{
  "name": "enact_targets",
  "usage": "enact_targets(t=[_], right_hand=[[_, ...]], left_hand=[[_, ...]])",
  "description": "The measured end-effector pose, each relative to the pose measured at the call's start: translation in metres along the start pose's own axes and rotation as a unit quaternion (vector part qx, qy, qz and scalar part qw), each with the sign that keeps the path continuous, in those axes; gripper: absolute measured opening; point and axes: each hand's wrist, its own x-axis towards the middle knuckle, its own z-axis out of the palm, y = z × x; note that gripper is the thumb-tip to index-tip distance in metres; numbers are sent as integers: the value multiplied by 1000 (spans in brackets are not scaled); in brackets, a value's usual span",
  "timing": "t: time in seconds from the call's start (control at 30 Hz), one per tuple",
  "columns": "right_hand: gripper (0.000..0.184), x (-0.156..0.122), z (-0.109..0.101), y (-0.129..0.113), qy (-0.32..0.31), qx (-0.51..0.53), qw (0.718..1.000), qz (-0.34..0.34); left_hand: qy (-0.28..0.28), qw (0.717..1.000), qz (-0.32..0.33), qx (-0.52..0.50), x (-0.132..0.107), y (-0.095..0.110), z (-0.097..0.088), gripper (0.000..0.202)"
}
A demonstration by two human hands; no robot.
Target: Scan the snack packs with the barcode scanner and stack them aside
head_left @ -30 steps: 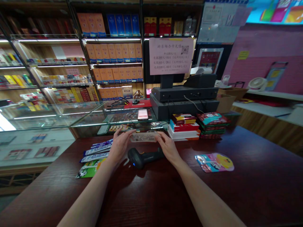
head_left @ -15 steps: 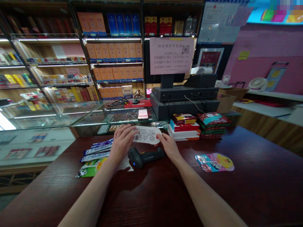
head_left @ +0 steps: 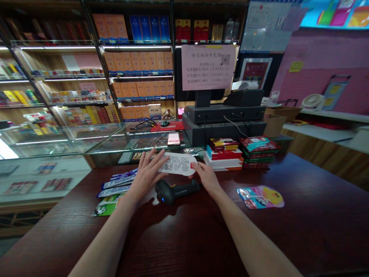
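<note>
A printed paper receipt (head_left: 178, 163) hangs tilted in front of the glass case, pinched at its right end by my right hand (head_left: 206, 177). My left hand (head_left: 147, 174) stands just left of the paper with its fingers spread, and its fingertips look barely apart from the receipt's left edge. Below both hands, a black handheld barcode scanner (head_left: 175, 191) lies on its side on the dark red wooden counter (head_left: 291, 231). Neither hand touches the scanner.
Blue and green flat packets (head_left: 115, 188) lie left of the scanner, and a colourful pouch (head_left: 261, 197) lies to the right. Stacked red packs (head_left: 224, 154) and green packs (head_left: 257, 152) stand at the back. Behind are a glass display case (head_left: 138, 148) and a dark till (head_left: 223, 123).
The receipt has turned from nearly flat to tilted and stretched out. My left hand has spread its fingers and moved left off the paper, while my right hand keeps hold.
</note>
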Motion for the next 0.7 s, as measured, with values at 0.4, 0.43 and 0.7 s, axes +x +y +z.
enact_targets(t=[0.4, 0.43, 0.7], right_hand=[[48, 1, 0, 7, -17, 16, 1000, 14], [49, 1, 1, 7, -17, 15, 1000, 14], [51, 2, 5, 6, -23, 33, 999, -7]], left_hand=[[-14, 999, 1, -47, 0, -3, 3, 58], [-15, 998, 4, -53, 0, -4, 3, 58], [22, 997, -17, -73, -3, -7, 6, 57]])
